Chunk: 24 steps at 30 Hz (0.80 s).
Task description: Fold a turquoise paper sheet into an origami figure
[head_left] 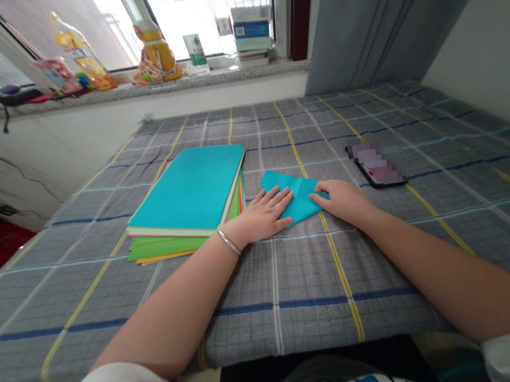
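Observation:
A folded piece of blue paper (pixel 301 194) lies flat on the checked cloth, with a crease showing near its top edge. My left hand (pixel 265 213), a silver bangle at its wrist, rests flat on the paper's left part with fingers spread. At the right corner of the paper, my right hand (pixel 340 199) pinches the edge between thumb and fingers. Left of my hands is a stack of coloured paper (pixel 190 191), blue on top, with green, orange and other sheets fanned out below. My left wrist is beside the stack's lower right corner.
A phone (pixel 378 166) lies on the checked cloth (pixel 305 273) to the right. Along the windowsill (pixel 219 79) stand a yellow drink bottle (pixel 81 51), a green and white tube (pixel 196 51), a clear bottle (pixel 223 23) and stacked boxes (pixel 252 28). A grey curtain (pixel 366 8) hangs at right.

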Motion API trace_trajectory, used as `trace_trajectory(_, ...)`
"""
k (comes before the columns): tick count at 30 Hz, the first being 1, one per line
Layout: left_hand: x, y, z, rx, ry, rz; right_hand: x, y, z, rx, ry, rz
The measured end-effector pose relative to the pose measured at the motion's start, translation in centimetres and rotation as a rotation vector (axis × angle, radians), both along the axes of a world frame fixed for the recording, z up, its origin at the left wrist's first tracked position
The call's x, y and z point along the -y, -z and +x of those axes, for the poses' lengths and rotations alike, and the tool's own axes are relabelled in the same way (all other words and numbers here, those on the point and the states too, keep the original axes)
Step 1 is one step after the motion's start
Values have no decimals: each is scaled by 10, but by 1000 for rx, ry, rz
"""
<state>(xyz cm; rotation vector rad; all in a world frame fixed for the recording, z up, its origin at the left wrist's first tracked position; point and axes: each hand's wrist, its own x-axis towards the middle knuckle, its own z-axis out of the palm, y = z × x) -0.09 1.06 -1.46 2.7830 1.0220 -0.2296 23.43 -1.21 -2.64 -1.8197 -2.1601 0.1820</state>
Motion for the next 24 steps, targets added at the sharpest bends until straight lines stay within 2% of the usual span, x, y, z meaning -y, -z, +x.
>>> trace_trajectory(5, 3, 1, 1, 11, 15, 53, 0, 1, -1, 22, 20, 5)
trace_trajectory(10, 11, 2, 5, 27, -24, 111, 0, -1, -1, 64, 27, -8)
trace_trajectory(16, 13, 8, 9, 94, -22, 215, 0, -2, -3, 84, 51, -22)
trace_trajectory(24, 12, 13, 14, 133, -29, 221, 0, -3, -5, 89, 62, -30)
